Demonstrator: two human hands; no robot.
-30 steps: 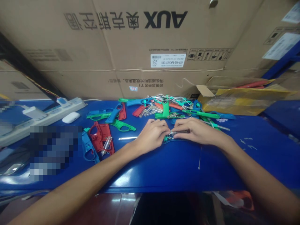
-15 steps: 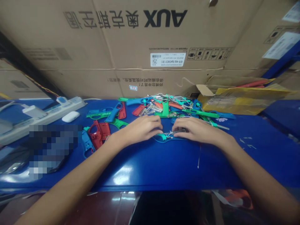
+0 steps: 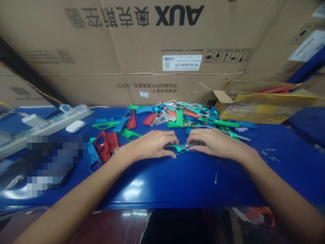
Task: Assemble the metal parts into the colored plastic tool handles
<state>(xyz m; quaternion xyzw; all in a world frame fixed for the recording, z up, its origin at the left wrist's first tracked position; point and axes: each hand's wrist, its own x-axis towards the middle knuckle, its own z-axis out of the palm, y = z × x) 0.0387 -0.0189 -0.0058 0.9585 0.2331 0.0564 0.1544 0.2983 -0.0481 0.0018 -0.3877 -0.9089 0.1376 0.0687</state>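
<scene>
A blue plastic handle shell (image 3: 187,151) lies on the table before me, its ends partly hidden by my hands. In it sit a green trigger-like piece (image 3: 177,148) and thin wires. My left hand (image 3: 160,144) grips the shell's left end, thumb below and fingers curled over the top, by a dark part. Over the right end, my right hand (image 3: 207,141) is closed with its fingertips pinching a dark, slim part (image 3: 196,144). A thin wire with a pale tip (image 3: 215,178) hangs out below the right hand.
Behind the hands is a pile of green, blue and red shells, metal tubes and wires (image 3: 179,117). More red shells (image 3: 108,144) lie left. A power strip (image 3: 50,127), white case (image 3: 75,126) and yellow-taped carton (image 3: 264,108) stand around. Small pale bits (image 3: 271,154) lie right.
My left hand has shifted slightly, its thumb now lower and farther from the fingers, showing a dark part beside the green piece. The right hand stays at the shell. The view has tilted slightly.
</scene>
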